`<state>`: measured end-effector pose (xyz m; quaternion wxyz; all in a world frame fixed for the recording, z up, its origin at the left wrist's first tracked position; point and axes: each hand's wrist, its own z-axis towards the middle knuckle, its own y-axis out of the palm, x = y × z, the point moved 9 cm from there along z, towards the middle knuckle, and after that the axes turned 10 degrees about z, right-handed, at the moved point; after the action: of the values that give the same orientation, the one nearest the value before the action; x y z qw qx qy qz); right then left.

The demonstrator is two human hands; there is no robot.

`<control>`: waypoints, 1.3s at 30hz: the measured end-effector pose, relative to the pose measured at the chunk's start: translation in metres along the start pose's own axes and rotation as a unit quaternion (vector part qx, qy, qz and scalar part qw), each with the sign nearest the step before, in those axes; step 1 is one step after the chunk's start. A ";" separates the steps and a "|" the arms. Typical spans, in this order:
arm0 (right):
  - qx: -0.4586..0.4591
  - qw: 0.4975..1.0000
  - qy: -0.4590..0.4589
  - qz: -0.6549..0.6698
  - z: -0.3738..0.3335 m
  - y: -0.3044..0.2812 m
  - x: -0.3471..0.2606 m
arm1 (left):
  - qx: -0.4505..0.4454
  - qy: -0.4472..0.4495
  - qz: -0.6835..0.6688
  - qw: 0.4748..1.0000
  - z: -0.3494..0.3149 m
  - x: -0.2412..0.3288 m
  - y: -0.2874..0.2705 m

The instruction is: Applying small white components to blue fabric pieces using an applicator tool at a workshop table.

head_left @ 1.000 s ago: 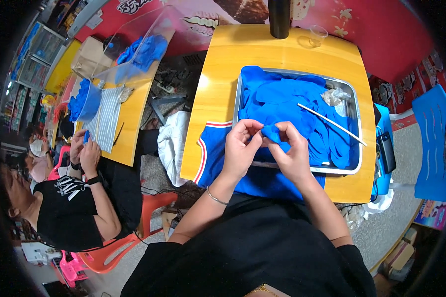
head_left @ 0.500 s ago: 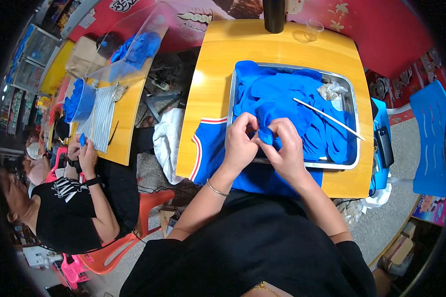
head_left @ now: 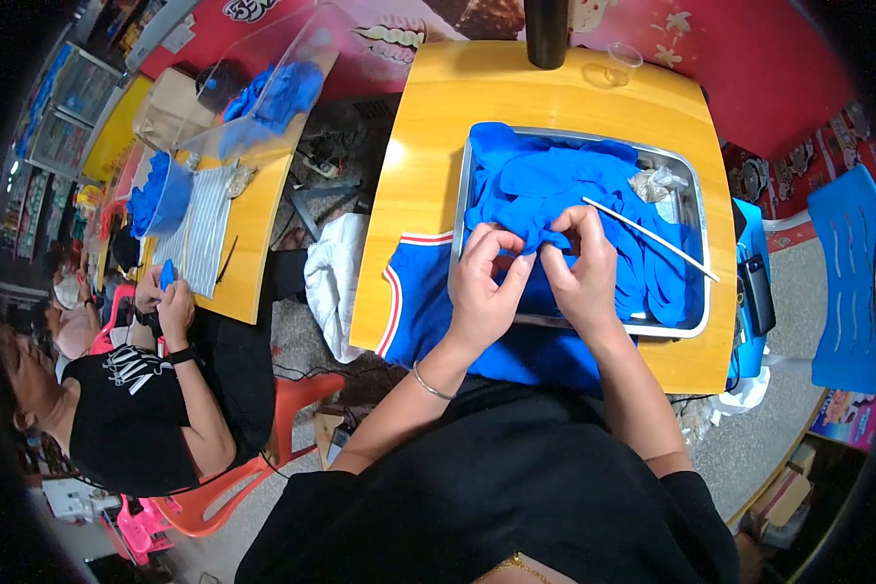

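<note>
I'm getting a bright, fairly sharp feed at the centre; glare is whitening a patch on the left of the yellow table [head_left: 440,109], the far-left shelves [head_left: 19,214] are looking soft, and the fisheye is bending edges toward a black rim.

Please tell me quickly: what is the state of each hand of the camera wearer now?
Left hand: closed, pinching a small, folded blue fabric piece.
Right hand: closed, pinching the same piece from the right side.
</note>
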<state>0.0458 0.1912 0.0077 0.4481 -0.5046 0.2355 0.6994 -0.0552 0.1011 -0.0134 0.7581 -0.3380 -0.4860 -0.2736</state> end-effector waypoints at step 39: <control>-0.058 0.996 0.070 0.021 0.009 -0.001 -0.010 | -0.186 -0.195 -0.365 0.891 -0.008 -0.026 0.029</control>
<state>0.0430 0.1951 0.0209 0.3855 -0.5725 0.2361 0.6840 -0.0390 0.1156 -0.0471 0.4186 -0.3181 -0.6533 -0.5448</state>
